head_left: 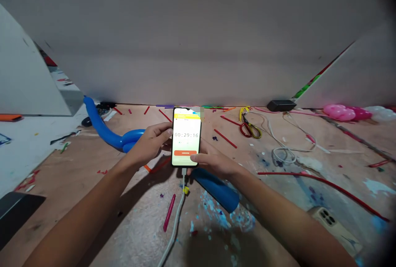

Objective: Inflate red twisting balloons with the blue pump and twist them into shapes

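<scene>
Plainly, a lit phone (186,137) held two-handed.
Left hand (154,140), half-curled, grips its left edge; right hand (216,160) half-curls at its right, thumb in front; blue balloon (107,133) left.

Lit phone (176,147): txt (185,153) under timer (186,135) too tiny to read; L grip (154,138) & R grip (214,159) fingers partly hidden behind. White cable (178,217) cut off at btm edge. R forearm (278,209) hides pt of beige phone (343,230).
</scene>
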Motion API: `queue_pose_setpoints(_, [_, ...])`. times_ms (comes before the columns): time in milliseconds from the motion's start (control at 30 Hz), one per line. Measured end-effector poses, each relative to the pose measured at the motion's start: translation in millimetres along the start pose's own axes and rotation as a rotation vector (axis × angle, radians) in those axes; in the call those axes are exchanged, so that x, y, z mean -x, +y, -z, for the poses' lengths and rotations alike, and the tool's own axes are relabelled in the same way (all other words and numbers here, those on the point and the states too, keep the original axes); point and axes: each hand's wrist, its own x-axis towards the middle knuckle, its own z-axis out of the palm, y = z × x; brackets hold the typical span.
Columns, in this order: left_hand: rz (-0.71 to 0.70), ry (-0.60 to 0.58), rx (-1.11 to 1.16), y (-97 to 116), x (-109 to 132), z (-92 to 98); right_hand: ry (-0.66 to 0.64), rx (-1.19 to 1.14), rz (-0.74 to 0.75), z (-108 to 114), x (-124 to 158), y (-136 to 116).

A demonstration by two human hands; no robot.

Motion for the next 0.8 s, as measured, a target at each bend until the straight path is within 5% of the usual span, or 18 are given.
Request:
queue_pose_setpoints(300, [0.057, 0.093, 0.010, 2.5, 5.5, 7.4, -0.042, 0.015, -0.028, 1.3, 0.5, 5.0])
queue_pose_setpoints(633, [0.383, 0.242, -0.094, -16.1, 89.2, 95.2, 0.031, 0.242, 0.010, 1.3, 3.5, -15.4])
queue_pose_setpoints(800, [0.416, 0.247, -0.087, -17.5, 115.9, 116.5, -0.034, 0.340, 0.002, -12.5, 9.3, -18.0])
